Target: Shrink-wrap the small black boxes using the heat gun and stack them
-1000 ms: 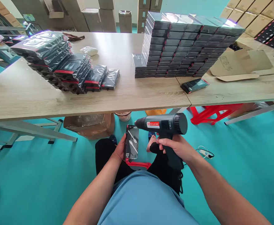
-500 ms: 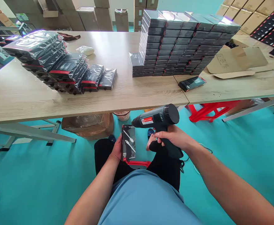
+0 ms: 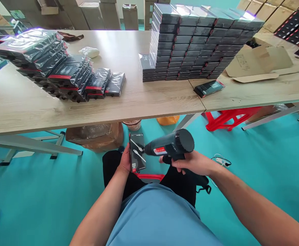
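Head view: gripping with the left hand (image 3: 124, 160) the left long edge of a black retail cable box (image 3: 137, 152), on the near side of the wood-grain table (image 3: 131, 102). Probably handling as light and fairly stiff, yet slick-faced and easy to dent, so best being taken by its long edges. Gripping with the right hand (image 3: 194, 162) the handle of a dark heat gun (image 3: 175, 145), pointing its nozzle left at the box; not showing clearly whether touching. Likely weighing more and feeling hard, so calling for a hold on the handle, never the nozzle.

Across the tabletop, showing film-wrapped black boxes (image 3: 71, 75) in stepped stacks at left, then a tall block of black boxes (image 3: 198, 44), a single black box (image 3: 209, 88) lying nearer, and an open-flapped carton (image 3: 257, 66) at right. Below, showing turquoise floor (image 3: 37, 198), a brown carton (image 3: 98, 136) at left and a red plastic stool (image 3: 244, 112) at right.
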Motion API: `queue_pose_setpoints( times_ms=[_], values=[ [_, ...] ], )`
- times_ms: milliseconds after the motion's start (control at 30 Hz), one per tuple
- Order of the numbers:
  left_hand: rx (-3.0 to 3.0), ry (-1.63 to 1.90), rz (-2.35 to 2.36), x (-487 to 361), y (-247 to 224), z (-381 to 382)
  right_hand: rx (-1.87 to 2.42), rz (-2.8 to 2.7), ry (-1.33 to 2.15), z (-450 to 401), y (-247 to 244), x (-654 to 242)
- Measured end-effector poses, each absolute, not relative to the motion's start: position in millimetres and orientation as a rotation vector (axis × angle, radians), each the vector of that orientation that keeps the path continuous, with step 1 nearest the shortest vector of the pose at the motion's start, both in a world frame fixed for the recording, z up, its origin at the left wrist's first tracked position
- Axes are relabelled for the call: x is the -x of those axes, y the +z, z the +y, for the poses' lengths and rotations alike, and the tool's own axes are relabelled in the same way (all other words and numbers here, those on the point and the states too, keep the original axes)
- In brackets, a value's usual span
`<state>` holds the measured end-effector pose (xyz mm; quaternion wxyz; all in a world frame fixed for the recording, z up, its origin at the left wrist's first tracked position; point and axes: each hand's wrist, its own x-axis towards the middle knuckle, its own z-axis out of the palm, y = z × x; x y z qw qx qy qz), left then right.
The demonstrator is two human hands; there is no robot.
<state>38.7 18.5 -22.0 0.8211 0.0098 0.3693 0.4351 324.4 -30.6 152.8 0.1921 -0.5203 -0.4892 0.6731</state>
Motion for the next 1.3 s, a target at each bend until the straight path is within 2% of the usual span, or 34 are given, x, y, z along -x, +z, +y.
queue_pose_setpoints(
  times_ms=[100, 267, 400, 567, 733, 900, 1033, 1200, 1300],
  values=[
    [-0.019, 0.94, 0.773, -38, -16, 20, 1.437, -1.458, 2.038, -36, 150, -326],
    [0.013, 1.014, 0.79, -35, -10, 21, 1.516, -1.27, 1.873, -51, 146, -322],
    [0.007, 1.123, 0.774, -31, -9, 24, 1.395, -1.275, 2.1, -65, 139, -313],
    [0.017, 1.238, 0.733, -24, -12, 29, 1.461, -1.069, 1.876, -73, 127, -308],
    [0.085, 1.29, 0.79, -17, -24, 35, 1.262, -1.011, 2.075, -74, 127, -302],
    [0.177, 1.437, 0.868, -13, -34, 37, 1.361, -0.865, 1.846, -64, 127, -299],
    [0.186, 1.442, 0.848, -12, -36, 38, 1.283, -0.952, 1.934, -62, 120, -296],
    [0.213, 1.468, 0.84, -12, -38, 40, 1.32, -0.985, 1.806, -58, 117, -289],
    [0.207, 1.463, 0.835, -12, -37, 42, 1.299, -1.044, 1.865, -54, 118, -287]
  ],
)
